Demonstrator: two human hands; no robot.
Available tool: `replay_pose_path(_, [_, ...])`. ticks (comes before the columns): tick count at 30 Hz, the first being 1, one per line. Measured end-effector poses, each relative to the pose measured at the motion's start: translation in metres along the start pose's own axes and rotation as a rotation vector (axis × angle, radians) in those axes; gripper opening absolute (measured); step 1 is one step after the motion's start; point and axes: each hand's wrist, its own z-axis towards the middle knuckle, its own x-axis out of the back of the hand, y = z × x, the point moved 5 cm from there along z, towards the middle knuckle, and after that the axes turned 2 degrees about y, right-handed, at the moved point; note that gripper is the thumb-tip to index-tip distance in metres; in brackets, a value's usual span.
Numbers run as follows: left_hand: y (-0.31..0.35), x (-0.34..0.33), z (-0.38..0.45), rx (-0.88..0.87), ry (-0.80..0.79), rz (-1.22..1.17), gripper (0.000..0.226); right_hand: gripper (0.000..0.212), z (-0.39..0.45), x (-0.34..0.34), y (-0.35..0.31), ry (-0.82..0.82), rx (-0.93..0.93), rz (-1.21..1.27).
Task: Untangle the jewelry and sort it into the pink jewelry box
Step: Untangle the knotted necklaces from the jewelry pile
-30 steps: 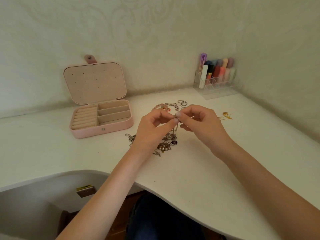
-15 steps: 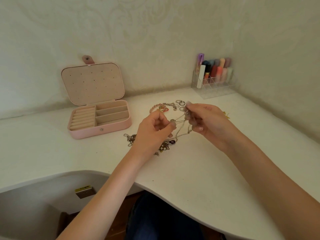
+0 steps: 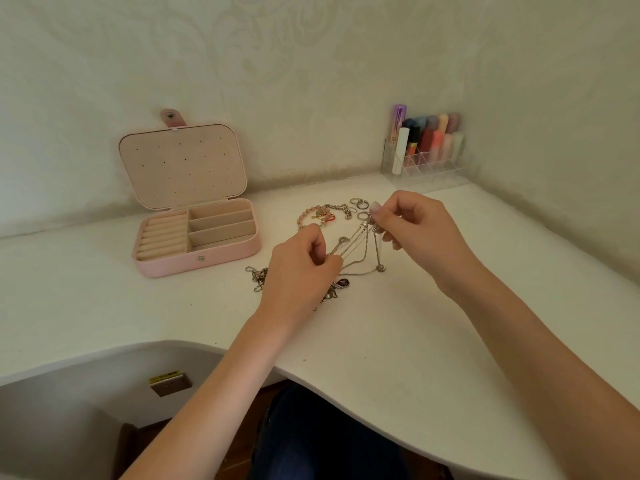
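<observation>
Centrally, the left hand pinches one end of a tangle of thin silver chains, fingers curled; the right hand, raised slightly higher, pinches the other end between thumb and fingertips, so the strands hang stretched between both hands above the desk. Beneath the left hand lies a jewelry heap with a purple pendant. Beyond it: a beaded bracelet and rings. Left, well apart: the pink jewelry box, lid open, upright. Rear right corner: a clear cosmetics organizer
</observation>
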Motion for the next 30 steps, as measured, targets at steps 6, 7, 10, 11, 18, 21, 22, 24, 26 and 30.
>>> replay_pose_path(6, [0.012, -0.006, -0.005, -0.079, -0.056, 0.221, 0.019, 0.02, -0.002, -0.003, -0.003, -0.08, -0.051, 0.175])
replay_pose_path(7, [0.012, -0.006, -0.005, -0.076, -0.061, 0.223, 0.018, 0.02, -0.002, -0.004, -0.002, -0.088, -0.055, 0.165])
replay_pose_path(10, [0.009, -0.006, -0.005, -0.072, -0.066, 0.199, 0.022, 0.022, -0.003, -0.005, -0.003, -0.103, -0.062, 0.136])
replay_pose_path(11, [0.009, -0.006, -0.005, -0.079, -0.071, 0.188, 0.024, 0.022, -0.003, -0.005, -0.002, -0.108, -0.063, 0.139])
replay_pose_path(18, [0.019, -0.007, 0.002, 0.001, -0.128, -0.388, 0.025, 0.02, -0.004, -0.008, -0.002, -0.184, -0.035, 0.143])
replay_pose_path(21, [0.019, -0.01, 0.006, 0.033, -0.157, -0.517, 0.016, 0.02, -0.004, -0.009, -0.002, -0.216, -0.024, 0.158])
replay_pose_path(22, [0.017, -0.01, 0.007, 0.042, -0.153, -0.533, 0.015, 0.019, -0.004, -0.008, -0.002, -0.22, -0.024, 0.165])
replay_pose_path(24, [0.014, -0.01, 0.008, 0.074, -0.138, -0.577, 0.013, 0.016, -0.004, -0.008, -0.002, -0.224, -0.026, 0.173])
replay_pose_path(26, [0.012, -0.008, 0.009, 0.116, -0.118, -0.653, 0.012, 0.017, -0.003, -0.009, -0.001, -0.221, -0.043, 0.186])
replay_pose_path(30, [0.011, -0.006, 0.009, 0.159, -0.104, -0.741, 0.016, 0.025, -0.003, -0.009, 0.0, -0.207, -0.073, 0.215])
